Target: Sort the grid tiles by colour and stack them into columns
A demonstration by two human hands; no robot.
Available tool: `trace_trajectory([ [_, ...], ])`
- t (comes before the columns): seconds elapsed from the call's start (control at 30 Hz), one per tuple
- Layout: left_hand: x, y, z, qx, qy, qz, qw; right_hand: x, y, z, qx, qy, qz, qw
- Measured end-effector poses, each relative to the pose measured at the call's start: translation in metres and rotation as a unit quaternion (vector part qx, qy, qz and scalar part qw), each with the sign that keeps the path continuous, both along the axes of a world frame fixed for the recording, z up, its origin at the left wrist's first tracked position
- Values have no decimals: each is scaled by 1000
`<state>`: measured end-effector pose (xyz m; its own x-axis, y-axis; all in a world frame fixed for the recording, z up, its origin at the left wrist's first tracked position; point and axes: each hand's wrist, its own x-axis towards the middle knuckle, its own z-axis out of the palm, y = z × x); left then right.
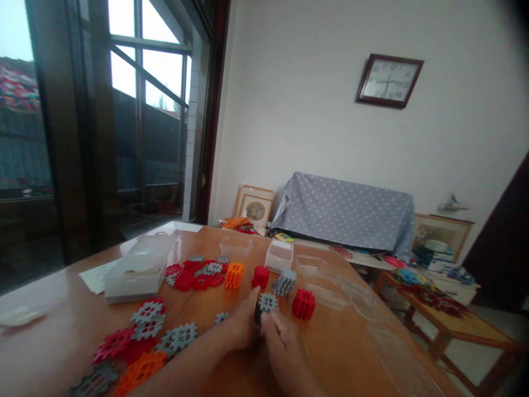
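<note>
My left hand [242,325] and my right hand [281,344] meet low in the middle of the wooden table [74,331]. Both close on a small grey cube [266,304] built of lattice tiles, the fingers pinching its sides. Around it stand finished cubes: a red cube [303,304] to the right, a grey cube [285,282] and another red cube [260,277] behind, and an orange cube [233,275] further left. Loose flat tiles in red, grey and orange [144,342] lie scattered to the left of my arms.
A lidded clear plastic box [136,273] sits at the left, with several open clear trays [279,255] and lids [330,289] behind and right of the cubes. A paper sheet [96,275] lies by the box. A low side table [438,314] stands off the right edge.
</note>
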<state>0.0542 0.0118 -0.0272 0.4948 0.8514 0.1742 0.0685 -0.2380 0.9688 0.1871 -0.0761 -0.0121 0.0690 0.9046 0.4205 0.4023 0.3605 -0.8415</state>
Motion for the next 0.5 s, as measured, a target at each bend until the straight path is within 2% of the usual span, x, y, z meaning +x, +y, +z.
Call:
trace_trajectory([
  [0.07,1,1,-1,41,31,-1,999,-4,-1,0,5,-26,21,999],
  [0.13,1,4,-3,40,48,-3,998,6,2,2,15,14,-19,1000],
  [0.2,2,6,-4,-17,30,-12,999,29,7,6,25,108,-110,988],
  [0.27,3,8,-1,-74,8,-11,997,58,11,10,15,201,-218,955],
  [0.3,3,9,4,-89,2,-2,996,71,13,11,18,252,-270,929],
  [0.37,5,12,18,-84,-2,37,996,90,15,11,21,281,-304,910],
  [0.43,9,15,35,-53,-18,83,995,93,18,7,16,304,-304,903],
  [0.5,14,19,52,-17,-27,109,994,82,22,0,4,332,-280,901],
])
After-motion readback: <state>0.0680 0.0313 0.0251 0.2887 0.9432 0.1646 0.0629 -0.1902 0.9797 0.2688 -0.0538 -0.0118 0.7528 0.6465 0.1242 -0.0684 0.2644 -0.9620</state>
